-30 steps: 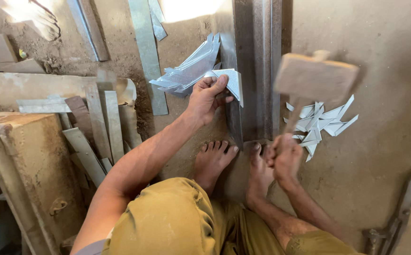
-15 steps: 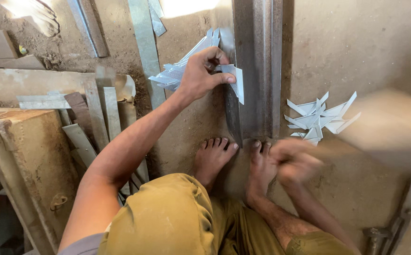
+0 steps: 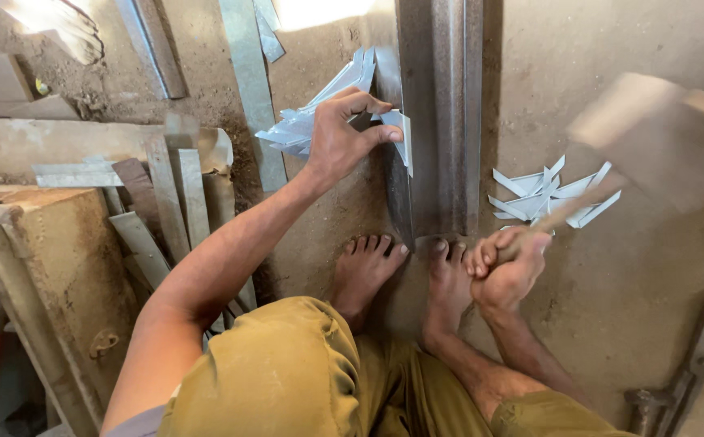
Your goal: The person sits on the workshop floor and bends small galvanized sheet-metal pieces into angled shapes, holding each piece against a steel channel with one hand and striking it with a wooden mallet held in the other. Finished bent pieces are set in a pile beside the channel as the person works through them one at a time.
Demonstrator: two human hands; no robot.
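On the dirt floor (image 3: 611,324), against the left edge of a long steel bar (image 3: 439,113): small folded sheet-metal piece (image 3: 401,137), pale grey, pinched there by left hand (image 3: 340,142), fingers closed over it, thumb below. Long axis of piece roughly parallel to bar, running away from the body. Bar itself lengthwise straight ahead, near end braced under both bare feet (image 3: 404,267).

Right hand (image 3: 510,263) clamped in a fist on handle of wooden mallet (image 3: 651,137); mallet head raised, blurred, up and to the right of bar. Hands well apart. Piece lying forward and left of right hand, across the bar; left hand already on it, thus the nearer.

Just left of held piece: loose stack of similar blanks (image 3: 311,113). Right of bar: scattered heap of bent pieces (image 3: 550,194). Further left: metal strips (image 3: 174,186) and wooden block (image 3: 36,267). Lower right: metal shears (image 3: 684,372) flat on floor.
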